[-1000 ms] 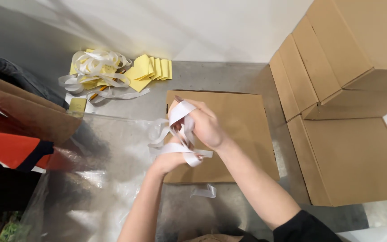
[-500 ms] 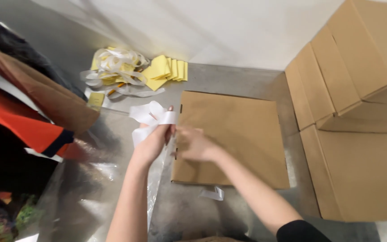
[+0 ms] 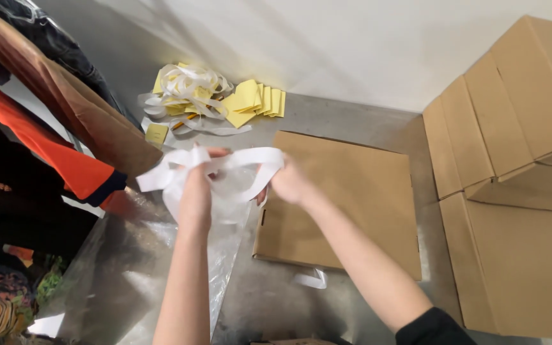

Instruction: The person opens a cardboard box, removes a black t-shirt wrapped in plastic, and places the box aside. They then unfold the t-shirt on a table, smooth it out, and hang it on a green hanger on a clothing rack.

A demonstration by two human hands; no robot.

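Head view: left hand point(image 3: 196, 191) and right hand point(image 3: 287, 182) both grip a white strip point(image 3: 241, 158), stretched between them above the grey floor point(image 3: 346, 121). Clear plastic bag point(image 3: 225, 191) hangs under the strip. Flat cardboard sheet point(image 3: 346, 198) lies just right of the hands. Pile of yellow papers and white strips point(image 3: 215, 99) near the wall. Stacked boxes point(image 3: 519, 179) at right.

free: bare grey floor point(image 3: 352, 118) upper centre, also lower centre | blocked right: stacked cardboard boxes point(image 3: 512, 191) | blocked left: hanging clothes point(image 3: 46, 128) | upper left: yellow paper pile point(image 3: 225, 99) | centre: flat cardboard point(image 3: 352, 198)
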